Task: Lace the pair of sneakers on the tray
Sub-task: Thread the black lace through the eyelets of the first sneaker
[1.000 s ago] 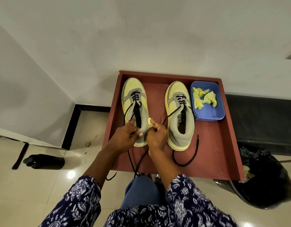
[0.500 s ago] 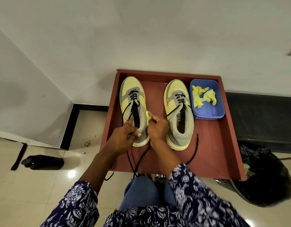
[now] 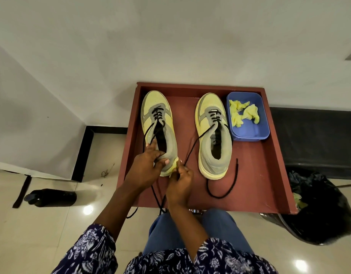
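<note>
Two yellow-and-grey sneakers stand toe-away on a red-brown tray (image 3: 257,175). My left hand (image 3: 146,167) grips the heel collar of the left sneaker (image 3: 156,107), a black lace running under its fingers. Just right of that heel, my right hand (image 3: 179,182) pinches a small yellow scrap together with a black lace that leads up to the right sneaker (image 3: 212,123). The other black lace end (image 3: 223,191) of the right sneaker lies curled on the tray. The left sneaker's lace ends hang over the tray's near edge.
A blue tub (image 3: 249,131) with crumpled yellow pieces sits at the tray's far right. A black bin bag (image 3: 325,214) is on the floor to the right, a dark bottle (image 3: 52,197) lies on the floor to the left. A white wall rises behind the tray.
My right hand has drawn back from beside the left sneaker's opening to its heel, still pinching the yellow scrap. My left hand stays on the left sneaker's heel.
</note>
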Motion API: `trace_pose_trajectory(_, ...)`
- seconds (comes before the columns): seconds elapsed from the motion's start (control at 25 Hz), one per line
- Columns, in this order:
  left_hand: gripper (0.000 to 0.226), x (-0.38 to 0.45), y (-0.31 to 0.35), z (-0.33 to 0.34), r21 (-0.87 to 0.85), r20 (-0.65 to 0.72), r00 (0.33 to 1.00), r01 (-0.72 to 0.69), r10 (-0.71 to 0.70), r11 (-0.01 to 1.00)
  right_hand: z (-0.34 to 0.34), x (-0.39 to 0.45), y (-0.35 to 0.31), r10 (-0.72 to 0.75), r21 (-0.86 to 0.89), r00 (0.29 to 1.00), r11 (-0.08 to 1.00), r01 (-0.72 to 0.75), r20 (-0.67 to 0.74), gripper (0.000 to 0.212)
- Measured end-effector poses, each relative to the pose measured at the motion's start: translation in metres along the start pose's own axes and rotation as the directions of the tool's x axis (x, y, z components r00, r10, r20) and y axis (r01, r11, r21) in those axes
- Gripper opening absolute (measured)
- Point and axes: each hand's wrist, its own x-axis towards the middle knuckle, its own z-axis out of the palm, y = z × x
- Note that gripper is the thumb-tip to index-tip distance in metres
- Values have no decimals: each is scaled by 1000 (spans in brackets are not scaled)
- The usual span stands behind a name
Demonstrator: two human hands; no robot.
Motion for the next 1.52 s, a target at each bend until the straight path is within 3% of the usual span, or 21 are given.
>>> trace_pose_trajectory(0.16, 40, 0, 3, 2, 8, -50, 999, 1, 0, 1000, 5, 14, 4, 255, 357, 967, 900, -249, 31, 8)
trace_pose_trajectory(0.28, 50, 7, 13, 9, 82, -61, 998, -21, 26, 996, 6, 28, 7, 265, 236, 963, 934, -267, 40, 22)
trace_pose_trajectory(0.4, 51, 13, 18, 17, 183, -41, 999, -4, 12, 983, 1, 33, 10, 83, -105, 995, 992, -77, 59, 26)
trace_pose_trajectory(0.48, 50, 14, 16, 20, 169, -46, 998, -23, 32, 985, -2, 37, 2, 27, -185, 997, 983, -13, 73, 30)
trace_pose_trajectory(0.64, 60, 10, 4, 16, -4, -68, 996, -65, 65, 998, 7, 48, -16, 56, -144, 993, 989, -41, 106, 33)
trace_pose_trajectory(0.88, 56, 8, -11, 12, -78, -59, 996, -78, 73, 994, 9, 42, -17, 90, -149, 988, 986, -70, 128, 33)
trace_pose_trajectory(1.12, 49, -4, -22, 9, -41, -92, 987, -135, 131, 990, 11, -3, 9, 200, -1, 978, 980, -200, 58, 33)
trace_pose_trajectory(1.36, 47, -4, -25, 4, -31, -71, 983, -170, 167, 985, 22, 46, -18, 263, 20, 959, 964, -267, 109, 35)
trace_pose_trajectory(1.52, 47, -3, -27, 5, -23, -71, 984, -168, 166, 985, 28, 66, -26, 229, 48, 962, 970, -238, 146, 31)
